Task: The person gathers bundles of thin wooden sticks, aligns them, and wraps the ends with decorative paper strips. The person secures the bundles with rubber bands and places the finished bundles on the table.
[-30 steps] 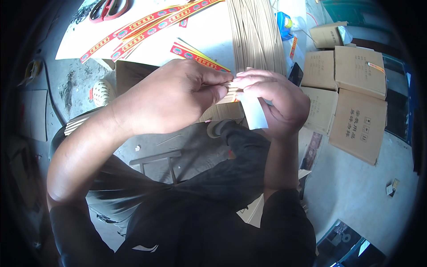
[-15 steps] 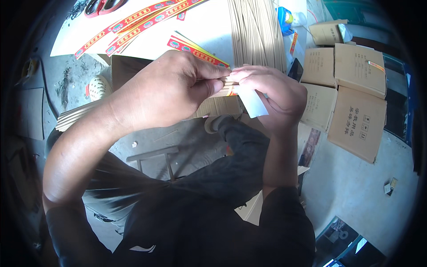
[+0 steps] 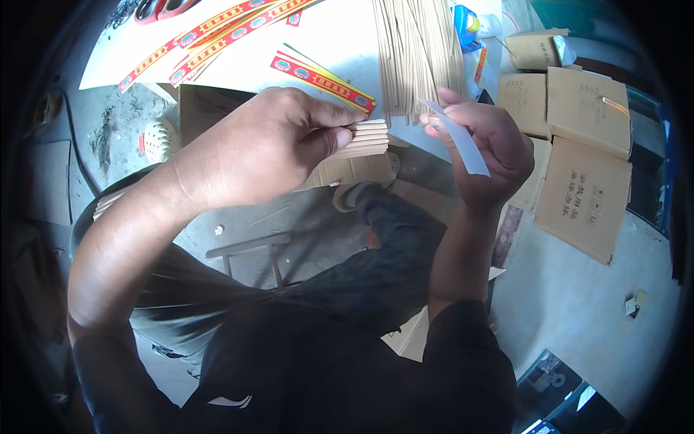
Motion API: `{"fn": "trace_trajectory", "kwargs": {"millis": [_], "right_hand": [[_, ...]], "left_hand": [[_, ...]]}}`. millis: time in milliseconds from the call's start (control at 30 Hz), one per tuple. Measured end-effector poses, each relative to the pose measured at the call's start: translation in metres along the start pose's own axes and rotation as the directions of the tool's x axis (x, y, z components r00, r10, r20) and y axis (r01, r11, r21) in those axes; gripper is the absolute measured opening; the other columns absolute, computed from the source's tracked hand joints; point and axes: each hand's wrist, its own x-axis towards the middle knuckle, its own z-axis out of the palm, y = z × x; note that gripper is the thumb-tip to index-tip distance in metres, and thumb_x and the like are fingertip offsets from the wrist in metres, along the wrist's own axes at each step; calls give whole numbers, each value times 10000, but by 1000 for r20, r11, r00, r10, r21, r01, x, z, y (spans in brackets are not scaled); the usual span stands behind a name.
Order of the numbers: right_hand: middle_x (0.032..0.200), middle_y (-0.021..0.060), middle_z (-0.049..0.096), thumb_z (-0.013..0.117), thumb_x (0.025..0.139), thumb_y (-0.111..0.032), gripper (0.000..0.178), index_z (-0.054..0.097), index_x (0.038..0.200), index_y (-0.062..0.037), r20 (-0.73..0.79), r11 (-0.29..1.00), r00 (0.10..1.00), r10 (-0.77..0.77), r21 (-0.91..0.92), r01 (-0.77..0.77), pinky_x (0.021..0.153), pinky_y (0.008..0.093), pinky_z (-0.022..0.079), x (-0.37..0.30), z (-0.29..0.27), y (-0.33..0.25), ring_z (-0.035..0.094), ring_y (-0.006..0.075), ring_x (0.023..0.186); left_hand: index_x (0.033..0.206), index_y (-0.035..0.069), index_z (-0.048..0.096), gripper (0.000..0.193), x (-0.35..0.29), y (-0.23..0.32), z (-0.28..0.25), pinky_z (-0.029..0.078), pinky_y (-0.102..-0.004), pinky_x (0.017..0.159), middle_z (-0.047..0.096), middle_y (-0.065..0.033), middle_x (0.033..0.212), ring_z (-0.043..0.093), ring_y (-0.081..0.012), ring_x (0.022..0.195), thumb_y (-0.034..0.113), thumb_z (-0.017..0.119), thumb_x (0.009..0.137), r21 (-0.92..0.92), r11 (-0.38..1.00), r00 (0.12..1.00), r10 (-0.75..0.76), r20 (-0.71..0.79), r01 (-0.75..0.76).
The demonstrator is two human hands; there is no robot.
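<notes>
Kinda messy desk [image 3: 345, 45]: red strips [image 3: 322, 79], skinny tan sticks [image 3: 419, 54]. Left hand [image 3: 271, 137] pinches a ridged brown stack [image 3: 370, 139], right hand [image 3: 499, 141] a smooth white slip [image 3: 466, 145].

Looked matt and woodlike on the stack [image 3: 371, 138]; looked smooth and papery on the strip [image 3: 468, 148] right of it.

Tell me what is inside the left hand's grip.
A stack of tan strips; their ends jut out at the right. The stretch that the left hand covers cannot be seen.
</notes>
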Motion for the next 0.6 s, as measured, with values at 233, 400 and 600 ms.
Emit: {"fn": "trace_trajectory", "kwargs": {"millis": [233,400,600], "right_hand": [[840,93,747,767,854,-18,93,724,925,24,176,916,911,374,83,-392,705,276,556,6,-10,2,697,137,725],[1205,125,705,767,860,-49,174,719,988,58,534,868,737,415,10,-496,841,293,531,8,-9,8,675,150,1012],[1150,151,728,803,857,-37,208,719,1019,64,126,867,961,246,415,-276,811,282,572,4,31,4,718,175,981]], "left_hand": [[1365,33,657,341,8,14,-29,462,-219,589,654,-8,809,546,-54,641,201,588,1076,-369,908,979,-198,41,199],[1392,46,639,372,7,19,-50,476,-203,593,700,-25,871,584,-58,669,229,603,1070,-532,831,981,-195,-1,165],[1420,55,617,401,9,18,-49,509,-201,619,731,-47,919,615,-58,696,238,607,1064,-535,824,981,-185,58,188]]}}
